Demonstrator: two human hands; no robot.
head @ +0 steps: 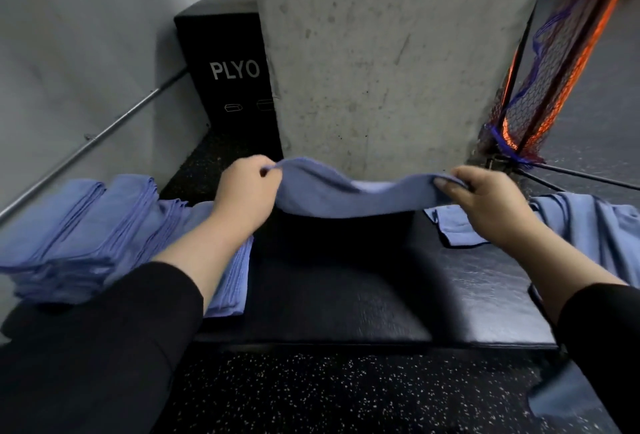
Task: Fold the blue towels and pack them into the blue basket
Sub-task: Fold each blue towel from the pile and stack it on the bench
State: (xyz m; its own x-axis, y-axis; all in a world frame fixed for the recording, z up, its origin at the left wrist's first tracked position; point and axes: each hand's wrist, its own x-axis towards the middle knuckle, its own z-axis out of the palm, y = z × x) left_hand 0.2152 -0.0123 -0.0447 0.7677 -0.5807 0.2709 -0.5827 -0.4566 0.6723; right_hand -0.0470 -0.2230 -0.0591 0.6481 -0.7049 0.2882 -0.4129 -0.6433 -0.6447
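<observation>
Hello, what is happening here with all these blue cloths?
A person is folding blue towels over a black padded bench. The left hand and the right hand each pinch one end of a towel, holding it stretched in the air above the bench. Folded towels are stacked on the left, and unfolded towels lie in a loose pile on the right. No basket is in view.

We see a plain blue towel (349,191) and blue stacks (86,226) at the bench's (346,295) left edge. The bench is black, the floor (346,392) black with white specks, the netting (554,70) orange and blue.
</observation>
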